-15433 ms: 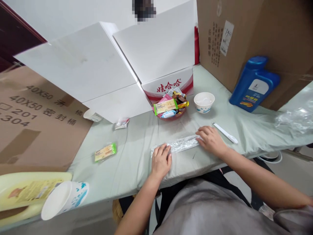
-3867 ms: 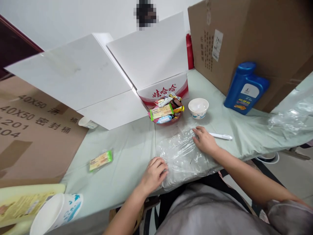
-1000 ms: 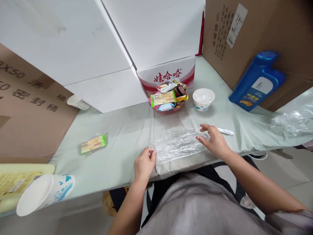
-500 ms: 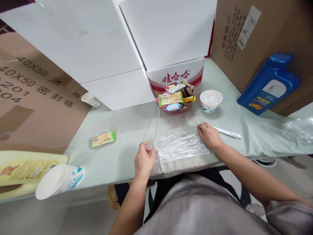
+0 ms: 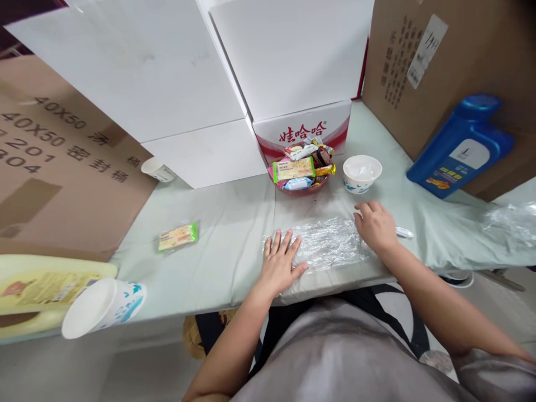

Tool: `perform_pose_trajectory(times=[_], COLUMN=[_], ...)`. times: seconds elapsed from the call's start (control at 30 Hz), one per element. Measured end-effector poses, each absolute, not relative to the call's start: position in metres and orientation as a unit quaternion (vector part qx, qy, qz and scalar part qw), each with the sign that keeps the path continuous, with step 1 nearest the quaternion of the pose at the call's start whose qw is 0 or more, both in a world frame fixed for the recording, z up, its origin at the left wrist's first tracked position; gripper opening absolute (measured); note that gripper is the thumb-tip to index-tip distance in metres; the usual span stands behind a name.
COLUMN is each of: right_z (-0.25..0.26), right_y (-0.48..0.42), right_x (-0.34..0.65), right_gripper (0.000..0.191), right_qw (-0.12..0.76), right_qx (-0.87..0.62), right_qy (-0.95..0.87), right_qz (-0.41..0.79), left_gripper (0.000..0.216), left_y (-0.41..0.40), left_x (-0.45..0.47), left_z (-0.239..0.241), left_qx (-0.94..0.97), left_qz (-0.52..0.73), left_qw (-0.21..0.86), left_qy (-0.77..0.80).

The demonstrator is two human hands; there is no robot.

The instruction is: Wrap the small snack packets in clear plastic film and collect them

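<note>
A folded sheet of clear crinkled plastic film (image 5: 326, 244) lies flat on the pale green tablecloth (image 5: 218, 245) near the front edge. My left hand (image 5: 280, 262) rests flat on the film's left end, fingers spread. My right hand (image 5: 376, 226) presses on the film's right end with fingers stretched out. A white pen-like tool (image 5: 404, 231) pokes out from behind my right hand.
Behind the film stand a red bowl of wrapped snacks (image 5: 300, 170) and a white bowl (image 5: 362, 172). An open white carton (image 5: 301, 125), brown boxes (image 5: 439, 61), a blue jug (image 5: 460, 148), a wrapped biscuit (image 5: 178, 237), a tipped paper cup (image 5: 103, 307) and a yellow bottle (image 5: 37, 287) surround them.
The film went from a narrow strip to spread wide, then folded smaller. Just now my left hand let go of its pinch at the edge and laid flat; my right hand slid right.
</note>
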State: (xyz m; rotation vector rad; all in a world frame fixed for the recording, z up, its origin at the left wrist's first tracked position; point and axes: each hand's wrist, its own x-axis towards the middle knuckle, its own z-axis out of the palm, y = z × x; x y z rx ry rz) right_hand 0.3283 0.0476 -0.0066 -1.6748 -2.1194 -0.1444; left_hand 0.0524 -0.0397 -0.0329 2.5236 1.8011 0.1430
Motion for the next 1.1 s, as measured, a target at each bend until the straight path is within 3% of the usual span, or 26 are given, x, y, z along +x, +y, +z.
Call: perform_pose_trajectory(times=[0.07,0.17,0.27,0.47,0.6,0.73,0.93,1.1], right_z=[-0.004,-0.014,-0.028,-0.028,-0.028,-0.025,-0.009,-0.012], right_y=[0.037,0.020,0.010,-0.019,-0.048,-0.065,-0.057,-0.030], right_x=[0.318,0.298,0.299,0.352,0.376,0.387,0.388,0.371], right_gripper=[0.034,0.058,0.069,0.079,0.051,0.020,0.018,0.024], right_qw=[0.227,0.154,0.092,0.130,0.160,0.219,0.306,0.306], right_qx=[-0.509,-0.384,-0.407,-0.376,-0.368,-0.385,-0.413,-0.490], right_qy=[-0.829,-0.910,-0.909,-0.917,-0.915,-0.892,-0.843,-0.804], right_qz=[-0.037,0.009,0.027,0.013,0.045,0.088,0.157,0.142], left_gripper=[0.069,0.070,0.073,0.066,0.065,0.028,0.017,0.019], left_y=[-0.041,-0.039,-0.038,-0.064,-0.094,-0.108,-0.102,-0.073], left_x=[0.054,0.051,0.031,-0.017,-0.002,0.015,0.012,0.012], left_z=[-0.032,-0.028,-0.024,-0.017,-0.019,-0.021,-0.007,-0.006], left_qx=[0.812,0.814,0.801,0.772,0.866,0.868,0.829,0.765], left_qz=[0.046,0.042,0.016,0.105,0.151,0.200,0.253,0.240], left_qw=[0.020,0.029,0.042,-0.019,0.034,0.052,0.150,0.141], left_qy=[0.582,0.579,0.597,0.627,0.476,0.452,0.476,0.580])
